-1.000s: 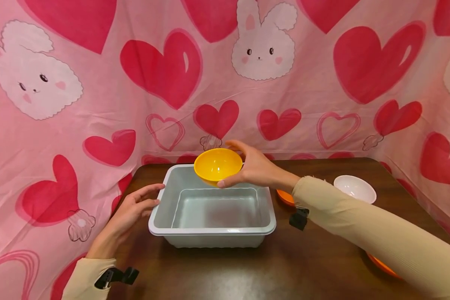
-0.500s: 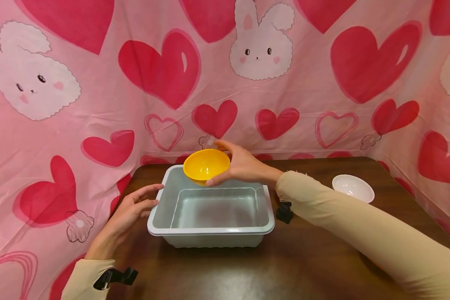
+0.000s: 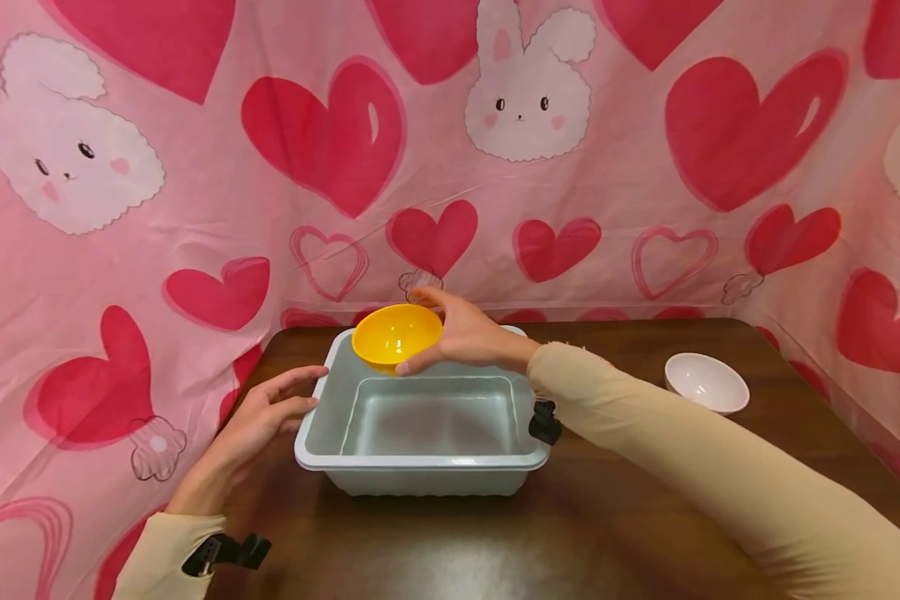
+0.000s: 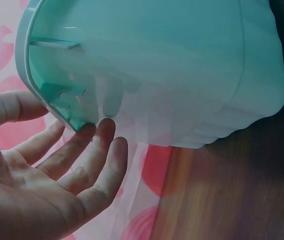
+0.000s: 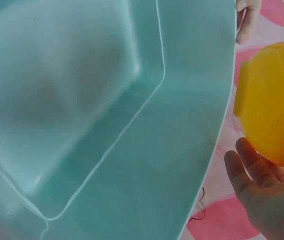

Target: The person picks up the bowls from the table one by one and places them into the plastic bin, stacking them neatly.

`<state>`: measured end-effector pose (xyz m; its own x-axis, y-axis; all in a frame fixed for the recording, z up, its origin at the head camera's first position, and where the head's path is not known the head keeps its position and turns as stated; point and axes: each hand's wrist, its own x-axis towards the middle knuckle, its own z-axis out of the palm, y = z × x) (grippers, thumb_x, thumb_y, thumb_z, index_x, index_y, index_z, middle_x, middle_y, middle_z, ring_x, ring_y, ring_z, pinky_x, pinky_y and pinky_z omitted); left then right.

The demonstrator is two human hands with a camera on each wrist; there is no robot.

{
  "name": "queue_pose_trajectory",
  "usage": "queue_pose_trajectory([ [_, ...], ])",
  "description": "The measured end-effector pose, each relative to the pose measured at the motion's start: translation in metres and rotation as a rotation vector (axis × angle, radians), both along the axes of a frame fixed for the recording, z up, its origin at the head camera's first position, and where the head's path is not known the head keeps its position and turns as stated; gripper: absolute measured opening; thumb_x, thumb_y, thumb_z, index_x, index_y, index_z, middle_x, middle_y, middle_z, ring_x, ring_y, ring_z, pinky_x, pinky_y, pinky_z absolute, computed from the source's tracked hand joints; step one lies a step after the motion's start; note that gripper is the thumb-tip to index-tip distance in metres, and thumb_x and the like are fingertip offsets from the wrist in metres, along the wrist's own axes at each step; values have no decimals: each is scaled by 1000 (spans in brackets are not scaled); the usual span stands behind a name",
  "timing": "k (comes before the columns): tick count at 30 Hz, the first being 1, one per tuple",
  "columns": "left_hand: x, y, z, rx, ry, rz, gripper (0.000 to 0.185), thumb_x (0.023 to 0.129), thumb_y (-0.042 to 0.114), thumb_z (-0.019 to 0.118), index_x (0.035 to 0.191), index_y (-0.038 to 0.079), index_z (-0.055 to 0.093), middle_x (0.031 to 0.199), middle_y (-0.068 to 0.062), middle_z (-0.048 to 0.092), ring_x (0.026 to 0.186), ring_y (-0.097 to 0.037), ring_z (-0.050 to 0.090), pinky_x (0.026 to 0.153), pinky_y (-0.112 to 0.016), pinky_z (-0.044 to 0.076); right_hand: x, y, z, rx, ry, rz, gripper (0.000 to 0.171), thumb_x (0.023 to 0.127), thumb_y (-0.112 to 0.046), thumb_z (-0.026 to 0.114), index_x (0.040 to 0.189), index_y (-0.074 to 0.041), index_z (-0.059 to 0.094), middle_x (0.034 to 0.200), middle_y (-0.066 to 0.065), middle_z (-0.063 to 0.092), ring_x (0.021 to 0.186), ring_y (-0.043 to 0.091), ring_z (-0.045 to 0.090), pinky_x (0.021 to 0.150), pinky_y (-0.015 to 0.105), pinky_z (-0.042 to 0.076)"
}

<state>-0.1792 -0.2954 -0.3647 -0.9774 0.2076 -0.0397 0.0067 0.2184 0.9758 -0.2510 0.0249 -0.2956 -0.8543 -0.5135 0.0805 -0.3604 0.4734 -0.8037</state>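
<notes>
A: Item one, yellow bowl (image 3: 396,336). Location?

B: Held in the air over the far left corner of the grey tub (image 3: 424,457), tilted so its inside faces the camera. Right hand (image 3: 461,335) grips it, thumb under the near rim, fingers (image 3: 429,295) curled over the far rim. From the right wrist view the bowl (image 5: 271,102) sits past the tub's edge (image 5: 221,130), with the cloth behind it.

A: Item two, the tub.

B: On the table (image 3: 607,517), nothing inside it. Left hand (image 3: 258,417) lies at the tub's left rim, fingers (image 4: 94,150) straight and relaxed, tips touching the outer wall under the lip. It steadies the tub; it does not clasp it.

A: Risks, as judged?

B: First, the bowl hangs near the tub's far rim rather than over its middle. Lowered from there, it may catch the rim and tip out toward the pink heart cloth (image 3: 195,208) behind the tub. Second, the grip is on the rim of a smooth bowl, already tilted; a slack thumb may let it roll out. Third, the light tub may slide on the table if bumped, since the left hand only rests against it.

A: Other stock?

B: White bowl (image 3: 706,383), right of the tub, well apart.
</notes>
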Motion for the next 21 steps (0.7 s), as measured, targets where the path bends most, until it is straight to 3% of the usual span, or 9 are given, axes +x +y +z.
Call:
queue_pose_trajectory([
  [21, 0, 1, 2, -19, -15, 5, 55, 104, 12, 60, 155, 0, 46, 158, -28, 42, 112, -22, 71, 91, -37, 60, -16, -21, -28, 28, -67, 41, 110, 69, -41, 96, 161, -19, 39, 156, 0, 48, 132, 21, 50, 112, 43, 45],
])
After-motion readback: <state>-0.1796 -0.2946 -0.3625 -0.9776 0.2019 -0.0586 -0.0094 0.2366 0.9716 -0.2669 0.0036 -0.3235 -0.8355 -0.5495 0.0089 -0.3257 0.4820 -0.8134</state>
